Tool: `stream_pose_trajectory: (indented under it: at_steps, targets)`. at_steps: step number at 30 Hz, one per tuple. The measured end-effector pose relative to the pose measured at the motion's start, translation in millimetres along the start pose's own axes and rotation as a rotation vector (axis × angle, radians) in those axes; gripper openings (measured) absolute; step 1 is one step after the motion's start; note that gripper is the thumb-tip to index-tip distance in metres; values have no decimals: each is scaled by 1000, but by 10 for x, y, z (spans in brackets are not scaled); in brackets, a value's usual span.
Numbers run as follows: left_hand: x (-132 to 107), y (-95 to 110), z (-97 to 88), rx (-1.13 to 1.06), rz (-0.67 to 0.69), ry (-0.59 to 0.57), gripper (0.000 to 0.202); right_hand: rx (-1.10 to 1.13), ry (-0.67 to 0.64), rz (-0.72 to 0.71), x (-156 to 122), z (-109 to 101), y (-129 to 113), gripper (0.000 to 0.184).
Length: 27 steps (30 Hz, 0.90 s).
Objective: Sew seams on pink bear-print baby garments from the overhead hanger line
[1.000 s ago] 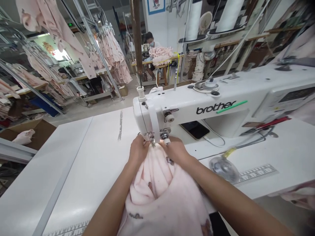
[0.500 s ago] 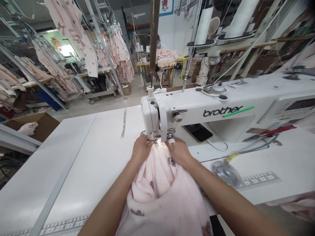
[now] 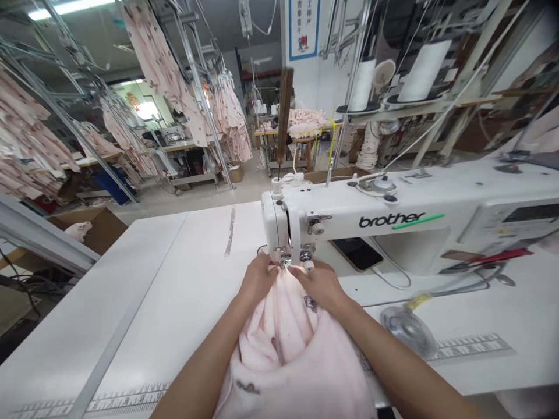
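A bunched pale pink garment (image 3: 292,343) with small dark prints lies on the white table in front of me, its top edge pushed under the needle of a white Brother sewing machine (image 3: 393,224). My left hand (image 3: 258,278) grips the fabric just left of the presser foot (image 3: 285,262). My right hand (image 3: 321,285) holds the fabric just right of it, fingers curled onto the cloth. Both forearms run up from the bottom of the view on either side of the garment.
A phone (image 3: 358,253) lies under the machine arm, a clear round lid (image 3: 408,329) and a printed ruler (image 3: 469,347) on the white table (image 3: 144,314) to my right. Pink garments (image 3: 227,116) hang on racks behind; a cardboard box (image 3: 94,224) stands at far left.
Both hands stay gripping the fabric at the needle. The camera has tilted up, so the machine and hands sit lower in the view.
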<state>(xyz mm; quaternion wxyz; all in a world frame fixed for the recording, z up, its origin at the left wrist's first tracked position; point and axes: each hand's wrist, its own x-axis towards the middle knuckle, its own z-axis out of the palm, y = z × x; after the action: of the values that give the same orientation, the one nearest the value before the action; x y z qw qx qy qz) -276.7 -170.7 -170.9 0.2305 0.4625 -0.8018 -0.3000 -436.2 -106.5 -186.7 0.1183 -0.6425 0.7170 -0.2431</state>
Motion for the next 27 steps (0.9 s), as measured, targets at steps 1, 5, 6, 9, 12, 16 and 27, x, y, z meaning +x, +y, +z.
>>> stream_pose_trajectory:
  at_steps: [1,5,6,9,12,16,27]
  targets:
    - [-3,-1,5,-2,10,4,22,0,8,-4,3,2,-11,29]
    - [3,38,10,-17,10,22,23,13,45,-29,14,-34,-89,20]
    - [-3,61,-7,-25,3,22,21,23,47,-35,5,-57,-113,19]
    - [-120,158,-132,-76,-27,-9,21,86,21,-67,-111,-152,-196,15]
    - [-447,273,-355,-198,-49,-106,39,178,-8,-140,-380,-274,-321,16]
    - [-1104,423,-678,-449,-95,-135,38,439,-16,-245,-780,-465,-624,21]
    - [-2508,583,-1232,-1100,-65,379,83,784,-276,-464,-1071,-347,-1596,34]
